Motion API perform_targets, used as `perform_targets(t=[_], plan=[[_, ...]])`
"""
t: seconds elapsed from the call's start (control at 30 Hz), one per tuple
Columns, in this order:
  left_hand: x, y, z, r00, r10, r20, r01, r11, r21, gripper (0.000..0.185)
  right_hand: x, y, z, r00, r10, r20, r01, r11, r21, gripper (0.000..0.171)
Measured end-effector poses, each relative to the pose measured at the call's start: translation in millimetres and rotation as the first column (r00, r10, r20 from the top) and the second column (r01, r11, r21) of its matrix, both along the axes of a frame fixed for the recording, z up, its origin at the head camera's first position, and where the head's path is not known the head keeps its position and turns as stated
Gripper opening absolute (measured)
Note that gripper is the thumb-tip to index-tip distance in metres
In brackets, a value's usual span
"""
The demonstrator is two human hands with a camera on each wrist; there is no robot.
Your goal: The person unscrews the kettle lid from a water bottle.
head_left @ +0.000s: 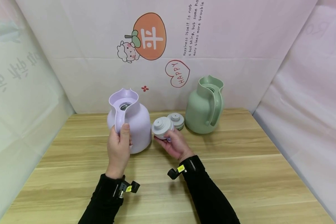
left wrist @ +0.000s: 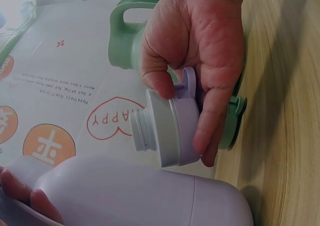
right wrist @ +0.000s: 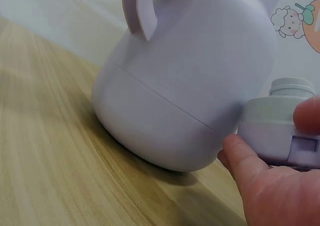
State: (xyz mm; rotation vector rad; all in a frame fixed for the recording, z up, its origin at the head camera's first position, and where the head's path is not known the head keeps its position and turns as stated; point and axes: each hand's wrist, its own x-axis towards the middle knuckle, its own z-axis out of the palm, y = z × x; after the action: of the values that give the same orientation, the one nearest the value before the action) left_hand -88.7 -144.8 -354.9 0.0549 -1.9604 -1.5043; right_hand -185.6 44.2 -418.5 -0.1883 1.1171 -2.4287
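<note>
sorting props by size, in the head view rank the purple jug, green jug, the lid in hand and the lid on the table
1. purple jug and green jug look about alike; the purple one is nearer, so unsure.
2. lid in the right hand
3. lid on the table, farther and partly hidden.

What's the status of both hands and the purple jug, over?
Left hand grips purple jug handle. Right hand holds its stopper, off the jug. Green jug, second stopper behind.
</note>
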Motion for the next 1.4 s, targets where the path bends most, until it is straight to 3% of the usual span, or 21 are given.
perform_targets(t=[0.47, 1.4], plan=[[-9.1, -8, -0.5, 1.000, -0.001, 0.015, 0.001, 1.000, -0.001, 0.028, -2.6, -5, -4.5, 0.998, -0.008, 0.060, 0.009, 1.000, -0.029, 0.076], [-29.2, -35, 3.9, 0.994, -0.006, 0.110, 0.007, 1.000, -0.005, 0.045, -13.2, -25, -7.9, 0.992, -0.046, 0.121, 0.035, 0.995, 0.089, 0.076]])
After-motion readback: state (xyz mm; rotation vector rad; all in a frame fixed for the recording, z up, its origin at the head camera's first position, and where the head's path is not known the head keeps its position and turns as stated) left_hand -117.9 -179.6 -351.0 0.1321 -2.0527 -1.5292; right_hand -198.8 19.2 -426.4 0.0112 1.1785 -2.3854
